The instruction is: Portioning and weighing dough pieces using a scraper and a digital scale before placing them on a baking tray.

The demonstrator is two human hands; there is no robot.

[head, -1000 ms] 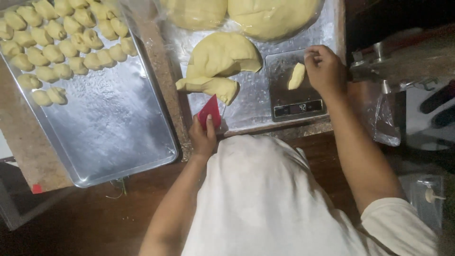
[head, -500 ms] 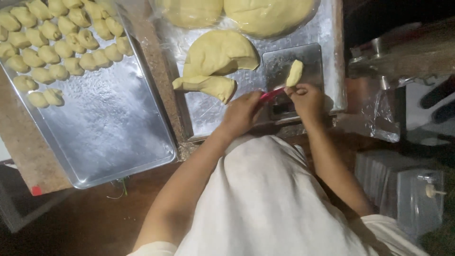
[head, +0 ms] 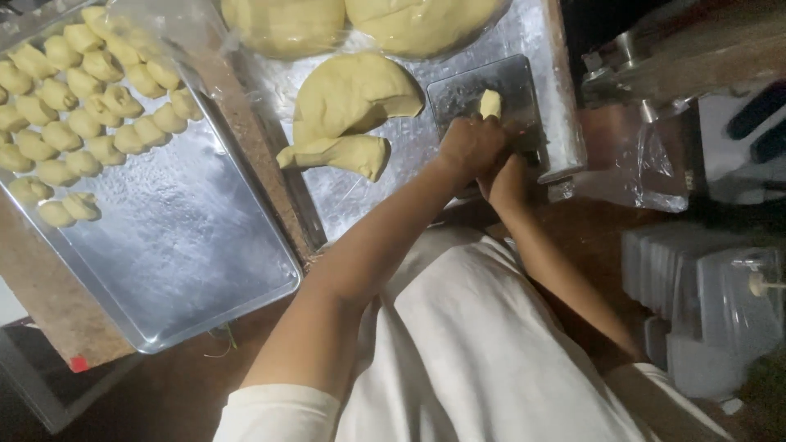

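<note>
left hand (head: 468, 146): closed over small pale yellow dough piece (head: 490, 103), which pokes up above the fingers, over dark square kitchen scale (head: 483, 92)
right hand (head: 506, 182): tucked under left; grip can't tell
done: rows of shaped dough pieces (head: 78, 106) fill far end of shiny metal baking tray (head: 196, 270)
left: cut dough slab (head: 352, 110) beside scale, two big dough mounds (head: 352, 20) uncut; most of tray bare

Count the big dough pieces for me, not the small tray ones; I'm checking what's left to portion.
3 big dough pieces: two round mounds at the top edge, partly cropped, and one cut piece below them. More may lie out of view.
</note>
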